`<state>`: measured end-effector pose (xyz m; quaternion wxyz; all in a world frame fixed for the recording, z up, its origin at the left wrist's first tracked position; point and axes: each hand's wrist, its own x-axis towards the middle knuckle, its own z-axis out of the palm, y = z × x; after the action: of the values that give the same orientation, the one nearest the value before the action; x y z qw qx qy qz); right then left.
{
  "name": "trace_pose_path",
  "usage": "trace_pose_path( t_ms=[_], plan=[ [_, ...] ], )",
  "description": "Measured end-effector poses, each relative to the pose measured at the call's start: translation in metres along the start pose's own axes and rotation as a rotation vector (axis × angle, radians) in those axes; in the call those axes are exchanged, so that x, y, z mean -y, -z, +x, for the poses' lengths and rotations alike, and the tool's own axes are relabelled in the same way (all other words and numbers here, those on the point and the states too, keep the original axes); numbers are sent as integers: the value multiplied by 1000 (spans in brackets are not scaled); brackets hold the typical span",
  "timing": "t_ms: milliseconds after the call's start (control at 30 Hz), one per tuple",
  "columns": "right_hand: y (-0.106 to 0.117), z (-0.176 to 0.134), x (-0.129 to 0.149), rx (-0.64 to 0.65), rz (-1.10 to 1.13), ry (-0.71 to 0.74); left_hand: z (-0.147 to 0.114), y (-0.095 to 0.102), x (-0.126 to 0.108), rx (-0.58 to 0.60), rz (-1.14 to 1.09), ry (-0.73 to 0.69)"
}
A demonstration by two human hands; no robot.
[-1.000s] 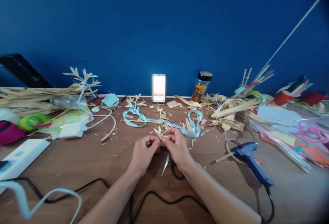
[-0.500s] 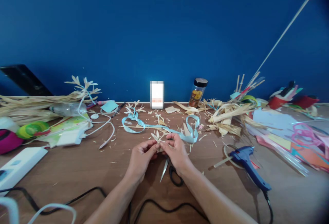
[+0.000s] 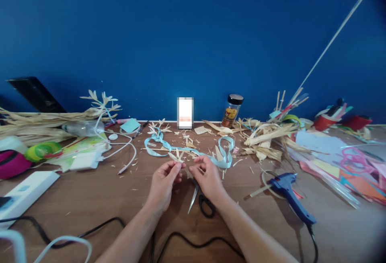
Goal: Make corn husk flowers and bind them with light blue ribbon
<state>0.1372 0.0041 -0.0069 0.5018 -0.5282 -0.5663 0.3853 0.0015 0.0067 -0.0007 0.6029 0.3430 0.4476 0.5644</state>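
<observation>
Between the thumb and fingers of my left hand [image 3: 165, 182] is a small pale flower of dried husk [image 3: 176, 157], its pointed petals fanning upward. To its right, my right hand [image 3: 208, 178] is closed with thumb and fingertips together. What those fingertips hold, if anything, is too small to make out. Scissors [image 3: 206, 207] with black handles lie on the table, partly hidden beneath my right hand, their blades pointing toward me. Beyond both hands a light blue ribbon [image 3: 226, 158] curls across the table, near another husk flower [image 3: 159, 128].
A blue glue gun [image 3: 286, 192] lies at the right, near coloured paper and husk bundles [image 3: 268, 136]. A tilted jar [image 3: 231, 112] stands by the wall. At the left are a white power strip [image 3: 30, 196], a charger with cable [image 3: 86, 159] and a plastic bottle [image 3: 84, 128]. Black cable runs in front.
My hands have drawn apart. The left hand has moved slightly left with the husk flower, which now tilts left; my right hand has come off it. The view has shifted slightly.
</observation>
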Motion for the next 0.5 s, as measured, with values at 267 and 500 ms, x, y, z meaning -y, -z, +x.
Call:
trace_pose_path(
  t_ms=[267, 500],
  plan=[
    [3, 0, 1, -47, -472, 256, -2, -2, -1, 75, -42, 76],
    [-3, -9, 19, -59, -174, 208, -1, -1, -1, 34, -46, -27]
  ],
)
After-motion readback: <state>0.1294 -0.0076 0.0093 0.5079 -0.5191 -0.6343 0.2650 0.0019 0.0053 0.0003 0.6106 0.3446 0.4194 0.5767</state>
